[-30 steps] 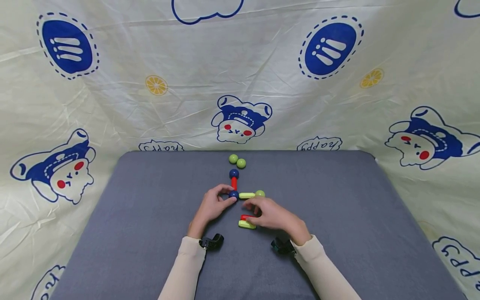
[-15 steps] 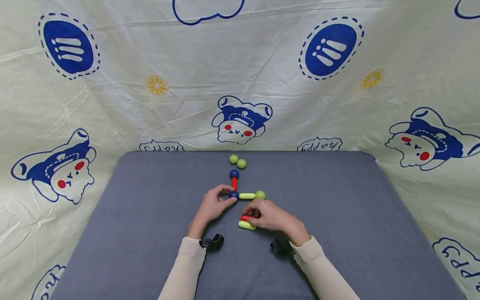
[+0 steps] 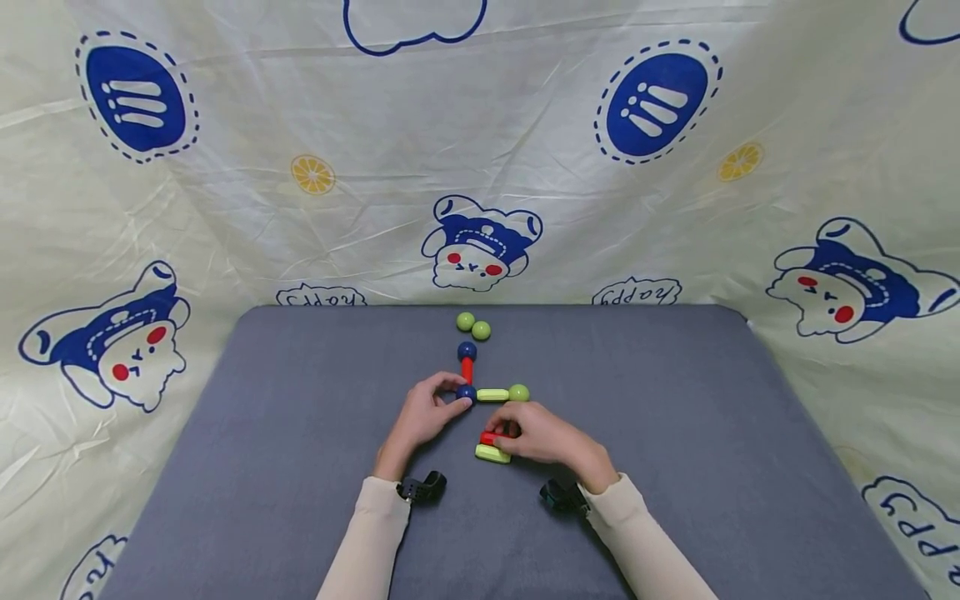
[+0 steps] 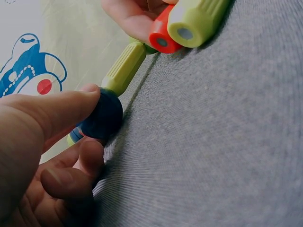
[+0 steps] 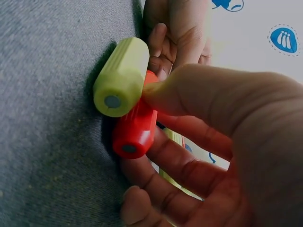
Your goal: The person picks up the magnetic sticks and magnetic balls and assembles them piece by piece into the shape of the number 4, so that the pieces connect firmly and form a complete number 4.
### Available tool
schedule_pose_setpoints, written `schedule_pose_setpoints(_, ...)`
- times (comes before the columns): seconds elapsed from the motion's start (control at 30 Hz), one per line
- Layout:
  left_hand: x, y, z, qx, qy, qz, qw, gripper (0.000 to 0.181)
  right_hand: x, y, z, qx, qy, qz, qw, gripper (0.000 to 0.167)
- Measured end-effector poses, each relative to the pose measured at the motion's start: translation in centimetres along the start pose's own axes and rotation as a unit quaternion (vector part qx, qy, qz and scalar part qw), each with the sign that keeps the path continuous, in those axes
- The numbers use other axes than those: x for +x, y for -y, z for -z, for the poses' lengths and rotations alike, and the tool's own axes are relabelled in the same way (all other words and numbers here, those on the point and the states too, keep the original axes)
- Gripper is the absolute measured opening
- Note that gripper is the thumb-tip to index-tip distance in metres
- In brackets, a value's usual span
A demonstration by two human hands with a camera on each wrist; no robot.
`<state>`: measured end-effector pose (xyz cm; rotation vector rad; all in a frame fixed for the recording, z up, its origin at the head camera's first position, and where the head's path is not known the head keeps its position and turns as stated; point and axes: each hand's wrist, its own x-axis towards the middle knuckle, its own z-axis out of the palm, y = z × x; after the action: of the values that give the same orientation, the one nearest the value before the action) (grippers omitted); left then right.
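Note:
My left hand (image 3: 423,414) pinches a dark blue ball (image 3: 466,393) between thumb and fingers on the grey table. From that ball a red magnetic rod (image 3: 467,371) runs back to another blue ball (image 3: 467,351). A yellow-green rod (image 3: 492,395) extends right from it to a green ball (image 3: 518,392). My right hand (image 3: 542,433) pinches a loose red magnetic rod (image 5: 135,135), thumb on one side and fingers on the other. Against this red rod lies a second yellow-green rod (image 5: 124,78); metal discs show at both rods' ends in the right wrist view.
Two green balls (image 3: 473,326) sit together behind the joined pieces. The grey tabletop (image 3: 315,467) ends at a pale printed cloth (image 3: 375,233) hanging behind it. A black band (image 3: 423,487) with a camera is on each wrist.
The right hand's fingers have closed in around the loose red rod. My left hand keeps its pinch on the blue ball, and the joined pieces stay in place.

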<state>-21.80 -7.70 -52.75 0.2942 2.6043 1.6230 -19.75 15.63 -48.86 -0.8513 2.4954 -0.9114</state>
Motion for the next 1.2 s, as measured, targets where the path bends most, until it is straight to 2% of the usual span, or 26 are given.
schedule_pose_setpoints(0.37, 0.0, 0.0, 0.0, -0.002, 0.0, -0.005, 1.0, 0.03, 0.2, 0.0, 0.8, 0.031, -0.013, -0.012, 0.9994, 0.018)
schedule_pose_setpoints(0.87, 0.0, 0.0, 0.1, -0.007, -0.002, -0.003, 1.0, 0.03, 1.7, 0.0, 3.2, 0.082, -0.089, -0.012, 0.9926, 0.022)
schedule_pose_setpoints(1.07, 0.0, 0.2, 0.1, -0.004, -0.002, 0.001, 1.0, 0.031, 2.4, -0.5, 4.0, 0.072, -0.132, -0.032, 0.9882, 0.019)
schedule_pose_setpoints(1.2, -0.1, 0.2, 0.0, -0.007, 0.002, 0.003, 1.0, 0.031, 2.3, -0.8, 4.4, 0.084, -0.162, -0.048, 0.982, 0.02)
